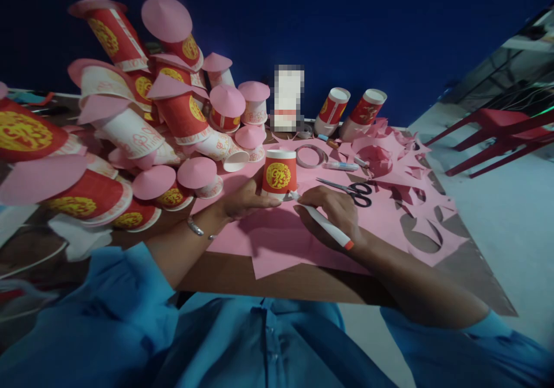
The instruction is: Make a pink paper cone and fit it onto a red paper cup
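Observation:
A red and white paper cup with a yellow emblem stands upside down above the pink paper. My left hand is closed on it, thumb along the lower rim. In my right hand is a white marker with an orange end, its other end pointing at the cup's lower white band. The marker's tip is too small to make out. Pink paper sheets lie under both hands. Just beyond my right hand are black-handled scissors.
Cups with pink paper cones are piled on the left. Two stacks of cups stand at the back. A tape roll, another marker and pink paper scraps lie behind and right. A red stool stands beyond the table.

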A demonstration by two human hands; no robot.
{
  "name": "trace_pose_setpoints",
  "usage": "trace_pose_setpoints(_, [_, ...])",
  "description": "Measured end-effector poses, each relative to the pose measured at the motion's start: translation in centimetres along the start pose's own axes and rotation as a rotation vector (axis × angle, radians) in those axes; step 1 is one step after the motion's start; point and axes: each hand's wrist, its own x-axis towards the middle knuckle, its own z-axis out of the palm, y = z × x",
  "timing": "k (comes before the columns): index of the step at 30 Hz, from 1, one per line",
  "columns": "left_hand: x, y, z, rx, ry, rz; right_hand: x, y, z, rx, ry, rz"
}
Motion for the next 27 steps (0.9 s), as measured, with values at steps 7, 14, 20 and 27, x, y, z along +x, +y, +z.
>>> trace_pose_setpoints(7, [-0.09, 0.02, -0.23, 0.045, 0.026, -0.028, 0.21, -0.27, 0.07, 0.018, -0.038, 0.026])
trace_pose_setpoints(14, [-0.29, 0.3, -0.2, 0.064, 0.01, -0.046, 0.33, -0.45, -0.24, 0.006, -0.06, 0.021])
trace_pose_setpoints(20, [-0.17, 0.03, -0.34, 0.056, 0.01, -0.028, 0.52, -0.47, -0.48, -0.001, -0.005, 0.008])
trace_pose_setpoints(27, [-0.18, -0.08, -0.47, 0.058, 0.003, -0.023, 0.46, -0.34, -0.38, -0.022, -0.016, -0.005])
